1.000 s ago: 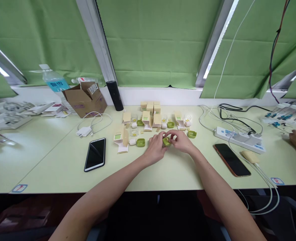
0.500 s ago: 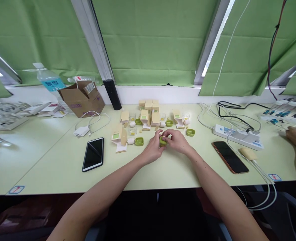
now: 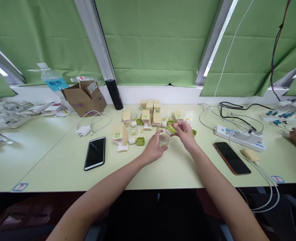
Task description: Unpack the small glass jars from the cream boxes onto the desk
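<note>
Centre of the frame, and both hands are at work over the tabletop [image 3: 183, 175]! The right hand [image 3: 184, 133] has its grip pinched narrow on a small green piece [image 3: 172, 129], held tilted, with a white part showing at its lower left. Just below and to the left, the left hand [image 3: 154, 146] curls thumb and fingers around a clear container [image 3: 164, 142]; whether that one rests on the surface or sits a touch above it, I cannot tell.

The two pieces are apart, so the step in hand looks like handling the green piece separately from the clear one. As I judge it, the next move calls for a steady left grip and a light, well-aimed right, because the neighbours are close: a green tray [image 3: 140, 141] and a white cylinder [image 3: 132, 140] left of the left hand, an open carton [image 3: 121, 138] beyond them. Another green piece [image 3: 194, 133] peeks out by the right wrist, partly hidden. Crowded middle, but open surface towards the near edge, lower centre!
</note>
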`<state>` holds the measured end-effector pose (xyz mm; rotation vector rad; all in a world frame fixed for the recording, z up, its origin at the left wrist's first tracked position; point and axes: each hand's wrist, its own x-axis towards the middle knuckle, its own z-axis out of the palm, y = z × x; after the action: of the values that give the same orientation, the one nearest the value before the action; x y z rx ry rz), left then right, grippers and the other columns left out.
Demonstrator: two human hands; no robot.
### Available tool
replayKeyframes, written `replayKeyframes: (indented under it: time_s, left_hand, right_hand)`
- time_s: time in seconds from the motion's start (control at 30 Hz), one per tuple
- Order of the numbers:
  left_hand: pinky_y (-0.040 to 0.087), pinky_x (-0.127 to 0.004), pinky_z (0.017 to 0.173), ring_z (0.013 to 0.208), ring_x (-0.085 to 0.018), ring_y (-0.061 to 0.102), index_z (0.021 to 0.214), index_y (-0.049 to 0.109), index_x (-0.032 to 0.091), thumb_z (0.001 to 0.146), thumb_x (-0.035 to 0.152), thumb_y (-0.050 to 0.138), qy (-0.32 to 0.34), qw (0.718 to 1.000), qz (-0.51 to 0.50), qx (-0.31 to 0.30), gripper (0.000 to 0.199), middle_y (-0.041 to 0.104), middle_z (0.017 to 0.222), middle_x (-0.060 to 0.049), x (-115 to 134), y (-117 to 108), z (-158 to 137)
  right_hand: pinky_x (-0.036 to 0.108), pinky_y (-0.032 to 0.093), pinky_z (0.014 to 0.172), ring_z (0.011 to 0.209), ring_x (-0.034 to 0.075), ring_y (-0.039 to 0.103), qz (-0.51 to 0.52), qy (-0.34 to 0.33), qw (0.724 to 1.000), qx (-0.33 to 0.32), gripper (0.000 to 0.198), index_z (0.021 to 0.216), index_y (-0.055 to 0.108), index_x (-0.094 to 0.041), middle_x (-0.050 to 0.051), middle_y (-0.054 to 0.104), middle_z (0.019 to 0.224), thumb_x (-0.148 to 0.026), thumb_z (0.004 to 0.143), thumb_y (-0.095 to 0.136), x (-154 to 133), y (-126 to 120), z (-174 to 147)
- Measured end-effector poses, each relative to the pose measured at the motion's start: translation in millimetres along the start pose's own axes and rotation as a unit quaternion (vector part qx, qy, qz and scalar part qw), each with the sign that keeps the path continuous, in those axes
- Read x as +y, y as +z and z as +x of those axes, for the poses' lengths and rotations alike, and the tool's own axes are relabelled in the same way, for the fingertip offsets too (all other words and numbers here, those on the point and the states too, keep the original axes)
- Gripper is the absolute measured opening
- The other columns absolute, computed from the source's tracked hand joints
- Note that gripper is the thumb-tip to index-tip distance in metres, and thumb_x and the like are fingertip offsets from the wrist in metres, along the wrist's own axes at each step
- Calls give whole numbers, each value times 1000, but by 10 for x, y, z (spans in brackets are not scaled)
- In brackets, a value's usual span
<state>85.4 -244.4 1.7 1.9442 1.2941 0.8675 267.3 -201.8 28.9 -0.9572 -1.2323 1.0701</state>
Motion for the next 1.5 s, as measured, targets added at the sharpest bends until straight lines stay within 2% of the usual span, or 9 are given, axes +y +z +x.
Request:
replayKeyframes:
  time_s: [0.13,0.33,0.47,0.6,0.93,1.07,1.23,1.37,1.5]
  left_hand:
    - [41,-52,116,135,-33,53,146,43,25,86,24,72,37,998,52,1,67,60,139,-13,41,-2,-15]
    - [36,-50,117,132,-31,54,136,56,25,89,23,68,84,988,128,36,49,65,135,-9,61,-184,37]
    - [32,-52,119,133,-34,54,133,60,24,87,21,67,42,975,205,81,46,67,135,-11,13,-475,137]
    - [31,-52,117,132,-33,58,133,59,21,87,17,63,-6,965,244,91,46,68,135,-13,-34,-649,207]
    - [27,-53,117,122,-32,65,129,59,20,86,13,61,-21,947,311,78,43,73,124,-13,-108,-520,283]
    - [29,-57,116,128,-35,60,130,59,20,84,12,64,2,949,295,108,47,69,131,-14,-108,-511,267]
    - [37,-55,114,135,-34,53,135,54,21,89,16,61,122,958,189,176,47,64,138,-14,-45,-502,156]
    - [46,-49,114,135,-29,53,147,44,25,91,21,63,195,974,59,104,60,56,147,-13,30,-423,16]
    - [45,-48,118,142,-29,50,150,44,29,93,19,65,215,976,13,24,62,48,153,-13,80,-314,-71]
  right_hand:
    - [38,63,58,71,21,69,51,32,998,24,58,81,55,-25,0,71,77,-70,64,87,71,-59,62]
    - [36,62,58,75,20,71,88,30,994,64,55,81,57,-24,2,72,84,-63,64,91,97,-99,85]
    - [35,62,59,77,20,71,86,21,993,77,54,80,57,-24,3,74,87,-64,65,90,98,-75,78]
    - [34,62,58,77,19,70,94,22,992,77,56,79,59,-23,3,74,89,-65,62,91,96,-49,65]
    - [33,64,59,74,18,69,98,31,993,64,58,79,58,-22,2,74,86,-65,60,92,71,-9,31]
    - [31,64,57,74,17,69,105,31,992,62,58,78,59,-22,2,74,86,-64,59,93,72,28,9]
    - [34,65,57,68,17,68,115,51,992,15,53,78,61,-22,0,70,74,-61,62,93,66,58,-26]
    - [34,64,57,62,17,69,138,112,980,-94,49,78,62,-21,1,71,72,-55,65,94,52,72,-74]
    - [31,61,52,61,19,71,138,171,959,-180,45,80,62,-20,2,73,73,-52,69,92,27,88,-124]
